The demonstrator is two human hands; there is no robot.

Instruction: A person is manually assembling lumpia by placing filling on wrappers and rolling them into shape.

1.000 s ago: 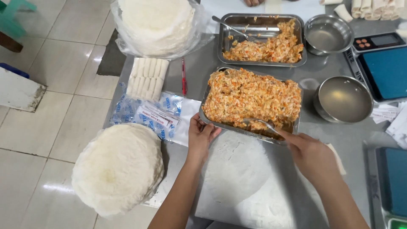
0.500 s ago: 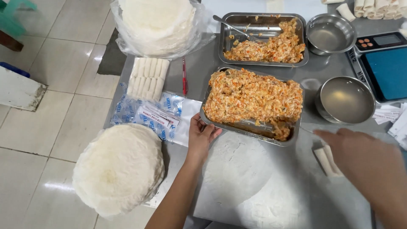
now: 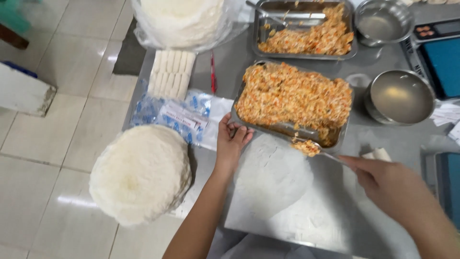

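While the left hand (image 3: 231,142) rests released on the tray's near corner:
Right hand (image 3: 390,184): grasping spoon (image 3: 314,148) handle.
Filling (image 3: 305,146): on spoon, at tray (image 3: 239,121) edge; soft, crumbly, spills if tipped.
Wrapper (image 3: 270,175): on board; thin, tearable, lift by edge.

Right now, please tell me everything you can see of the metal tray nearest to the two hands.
The near tray is rectangular, of shiny grey metal with rounded corners and a low rim. It lies flat on the steel table, mostly full of orange and white chopped filling, with one bare patch at its near side. The left hand touches its near left corner. The right hand holds a loaded spoon over its near rim.
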